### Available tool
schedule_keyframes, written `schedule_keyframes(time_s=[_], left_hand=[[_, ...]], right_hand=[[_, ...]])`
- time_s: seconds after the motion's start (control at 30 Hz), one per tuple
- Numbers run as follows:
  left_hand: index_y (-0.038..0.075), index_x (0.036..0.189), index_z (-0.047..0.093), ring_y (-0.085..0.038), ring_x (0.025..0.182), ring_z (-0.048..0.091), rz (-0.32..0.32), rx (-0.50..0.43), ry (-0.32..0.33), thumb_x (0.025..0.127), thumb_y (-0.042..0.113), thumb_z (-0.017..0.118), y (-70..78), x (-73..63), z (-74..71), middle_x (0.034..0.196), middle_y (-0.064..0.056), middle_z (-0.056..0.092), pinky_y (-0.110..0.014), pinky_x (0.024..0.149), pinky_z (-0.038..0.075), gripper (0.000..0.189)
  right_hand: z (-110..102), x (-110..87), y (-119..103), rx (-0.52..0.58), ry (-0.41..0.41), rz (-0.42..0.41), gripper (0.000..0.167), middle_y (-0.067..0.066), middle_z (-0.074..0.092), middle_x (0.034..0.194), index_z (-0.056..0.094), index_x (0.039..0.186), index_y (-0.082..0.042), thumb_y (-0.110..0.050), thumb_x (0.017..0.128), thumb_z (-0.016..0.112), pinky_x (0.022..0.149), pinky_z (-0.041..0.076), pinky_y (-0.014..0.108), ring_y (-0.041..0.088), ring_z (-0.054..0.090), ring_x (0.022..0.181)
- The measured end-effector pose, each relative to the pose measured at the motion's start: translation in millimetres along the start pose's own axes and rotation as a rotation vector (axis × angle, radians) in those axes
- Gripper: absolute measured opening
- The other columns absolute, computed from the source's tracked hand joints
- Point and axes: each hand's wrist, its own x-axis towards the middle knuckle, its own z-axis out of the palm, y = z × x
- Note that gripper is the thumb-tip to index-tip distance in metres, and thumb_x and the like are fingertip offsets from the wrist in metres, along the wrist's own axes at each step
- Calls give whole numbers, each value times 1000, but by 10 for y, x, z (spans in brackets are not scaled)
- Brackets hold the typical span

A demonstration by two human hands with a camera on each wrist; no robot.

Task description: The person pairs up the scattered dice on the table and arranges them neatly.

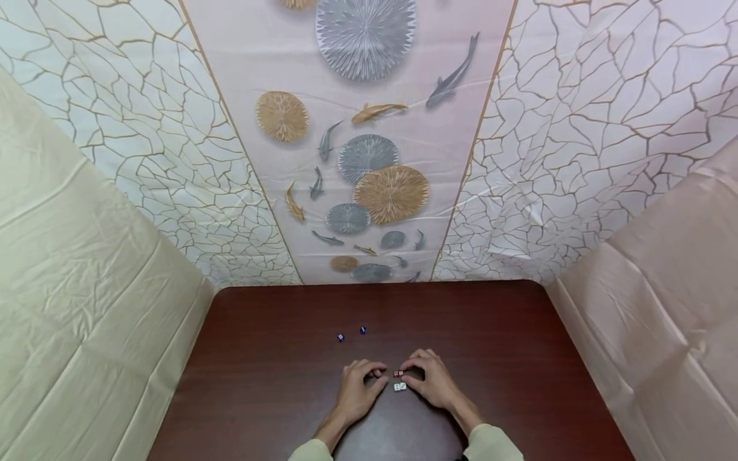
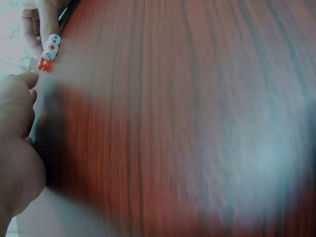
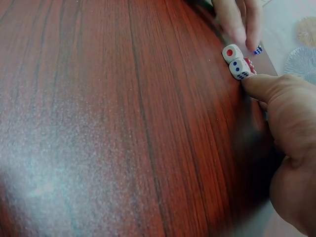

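Note:
Two white dice [image 1: 400, 387] sit side by side on the dark red-brown table, with a pair of red dice [image 1: 398, 373] in a row just beyond them. My right hand [image 1: 435, 382] is at their right side, fingers bent; in the right wrist view its thumb [image 3: 261, 86] is right at the nearer white die [image 3: 239, 68]. My left hand [image 1: 355, 390] rests a little left of the dice, thumb and fingers curved with a gap between them. From the left wrist, a red die [image 2: 44, 64] shows near the left fingertip, partly covered by a white die [image 2: 52, 47].
Two dark blue dice [image 1: 341, 337] lie farther back on the table [image 1: 259, 358], left of the others. A patterned cloth [image 1: 369, 243] with fish and round leaves hangs behind the far edge. Beige cloth walls [image 1: 75, 288] stand on both sides.

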Motion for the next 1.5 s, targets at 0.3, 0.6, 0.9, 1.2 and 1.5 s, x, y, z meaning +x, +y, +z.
schedule_keyframes(time_s=[0.3,0.6,0.9,1.2,1.5], left_hand=[[2,107,84,-19,82,69,6,-43,144,90,-5,87,-93,61,-303,88,-4,78,-30,77,55,19],[-1,111,83,-21,84,69,-102,33,266,89,-7,88,-366,153,-584,90,-4,78,-33,79,55,24],[5,111,84,-25,88,68,-217,132,231,93,3,89,-558,285,-720,93,-4,78,-38,84,52,19],[9,113,84,-28,95,68,-271,182,159,93,11,91,-600,391,-680,97,-5,78,-49,89,46,21],[10,112,84,-29,96,67,-320,171,134,91,12,93,-624,436,-618,99,-4,79,-49,91,40,22]], right_hand=[[-7,-4,-1,11,23,-16,17,-5,77,110,86,109,-19,-16,93,93,99,50,37,14,63,108],[27,-18,-14,20,9,2,16,-4,77,110,86,108,-20,-17,93,93,101,48,38,15,64,109],[22,-30,-28,18,15,17,17,-9,76,110,86,107,-22,-18,93,93,102,47,38,13,63,109],[22,-30,-32,9,35,-10,17,-8,77,108,87,106,-22,-17,92,94,100,47,38,12,63,108],[4,-30,-44,11,30,-6,17,-10,77,108,86,106,-23,-18,92,93,100,47,38,11,63,108]])
